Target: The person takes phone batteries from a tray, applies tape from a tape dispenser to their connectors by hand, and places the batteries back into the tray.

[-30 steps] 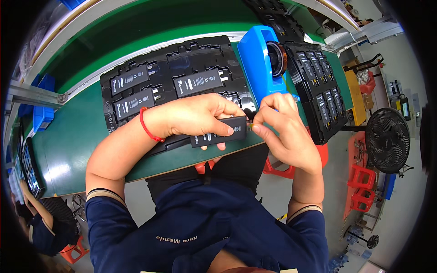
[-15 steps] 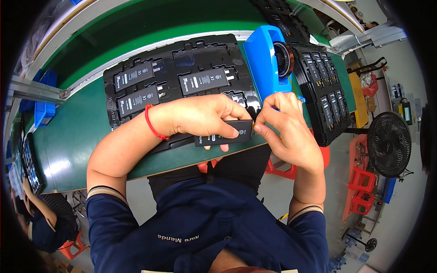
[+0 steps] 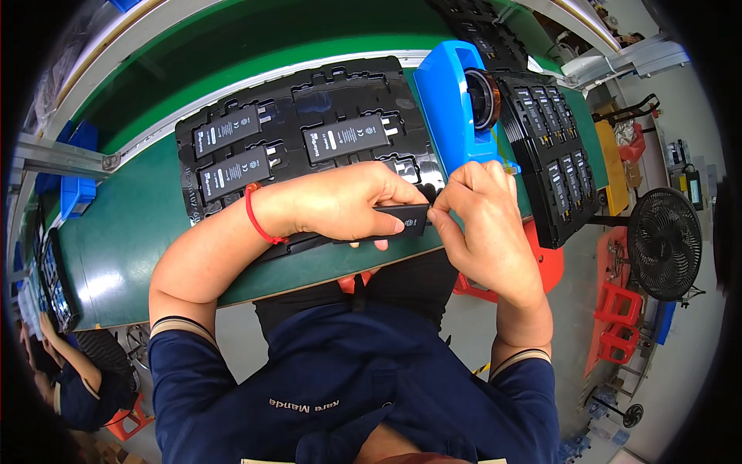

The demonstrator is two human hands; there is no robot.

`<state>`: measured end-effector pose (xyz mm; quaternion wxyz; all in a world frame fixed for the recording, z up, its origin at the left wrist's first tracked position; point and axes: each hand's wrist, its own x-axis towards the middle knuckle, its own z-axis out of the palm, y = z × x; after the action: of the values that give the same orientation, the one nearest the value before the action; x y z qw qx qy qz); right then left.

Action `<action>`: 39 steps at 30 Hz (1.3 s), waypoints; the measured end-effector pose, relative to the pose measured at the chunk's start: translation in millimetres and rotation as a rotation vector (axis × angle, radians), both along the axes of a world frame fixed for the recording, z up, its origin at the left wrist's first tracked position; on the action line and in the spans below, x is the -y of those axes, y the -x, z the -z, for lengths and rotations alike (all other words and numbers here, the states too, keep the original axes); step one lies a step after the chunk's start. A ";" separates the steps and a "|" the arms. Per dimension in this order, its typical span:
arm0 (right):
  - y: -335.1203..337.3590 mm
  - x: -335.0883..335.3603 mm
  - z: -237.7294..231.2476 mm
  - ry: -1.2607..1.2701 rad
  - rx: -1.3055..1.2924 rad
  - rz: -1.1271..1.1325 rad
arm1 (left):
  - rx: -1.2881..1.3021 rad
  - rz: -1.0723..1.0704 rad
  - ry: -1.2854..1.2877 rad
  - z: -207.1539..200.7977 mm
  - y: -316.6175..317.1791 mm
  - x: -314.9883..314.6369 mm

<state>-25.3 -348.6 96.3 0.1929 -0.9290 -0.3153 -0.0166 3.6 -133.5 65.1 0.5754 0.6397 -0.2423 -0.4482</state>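
Note:
My left hand (image 3: 352, 203) is closed around a flat black battery (image 3: 415, 222), thumb on its printed face and fingers beneath. It is held tilted over the table's near edge, and my palm and thumb hide much of it. Pinched at the battery's right end is my right hand (image 3: 483, 224), thumb against forefinger; what lies between those fingertips is too small to make out. Just beyond both hands, a black moulded tray (image 3: 309, 99) holds several similar batteries (image 3: 348, 138) with pale tabs, partly covered by my left arm.
A blue tape dispenser (image 3: 444, 100) with an amber tape roll (image 3: 485, 100) stands right of the tray. Beyond it is a stack of black trays (image 3: 533, 166) with batteries. The green table (image 3: 124, 247) extends left, where another person's arm (image 3: 73, 359) shows. A black fan (image 3: 665, 243) stands at right.
The battery has tipped, so less of its printed face shows. My right hand has shifted slightly downward, still pinching at the battery's end. My left hand keeps its hold.

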 end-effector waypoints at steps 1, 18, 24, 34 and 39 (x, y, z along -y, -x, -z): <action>0.3 -0.9 2.6 -0.001 0.024 0.044 | 0.092 -0.007 -0.006 -0.3 0.1 -0.1; 21.5 3.3 26.4 -0.401 0.317 0.289 | -0.025 -0.182 0.186 13.0 -3.9 -4.7; 21.2 -5.8 41.5 -0.413 0.432 0.304 | 0.010 -0.188 0.175 10.9 -4.1 -3.1; 20.1 -8.2 46.2 -0.500 0.275 0.351 | 0.227 -0.152 0.111 7.9 -4.4 -3.7; 20.5 -7.3 50.0 -0.689 0.069 0.381 | 0.277 -0.169 0.123 8.5 -3.9 -4.2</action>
<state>-45.8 -341.2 46.3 0.4762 -0.8506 -0.1197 -0.1881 7.4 -129.2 56.6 0.6103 0.6771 -0.2914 -0.2901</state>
